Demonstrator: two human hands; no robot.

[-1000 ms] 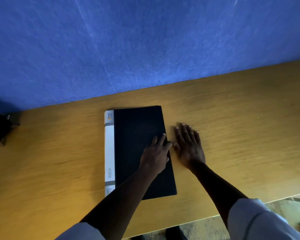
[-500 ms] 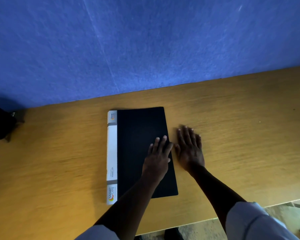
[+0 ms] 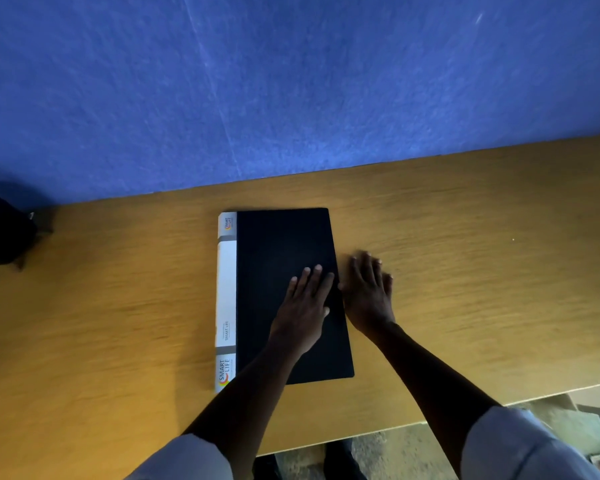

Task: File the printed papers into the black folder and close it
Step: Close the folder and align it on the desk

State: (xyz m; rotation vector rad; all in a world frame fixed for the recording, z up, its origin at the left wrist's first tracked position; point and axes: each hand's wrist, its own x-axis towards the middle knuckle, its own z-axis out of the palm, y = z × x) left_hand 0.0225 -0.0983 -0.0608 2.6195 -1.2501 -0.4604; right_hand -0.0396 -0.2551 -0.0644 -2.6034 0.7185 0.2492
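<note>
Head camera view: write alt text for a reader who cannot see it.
A closed black folder with a white spine lies on a wooden desk; the left hand rests flat on its cover, the right hand flat on the desk beside it. A blue wall stands behind.

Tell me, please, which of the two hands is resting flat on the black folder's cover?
The left hand lies palm down on the closed black folder. The right hand lies flat on the wooden desk instead, just beside the folder's right edge.
</note>
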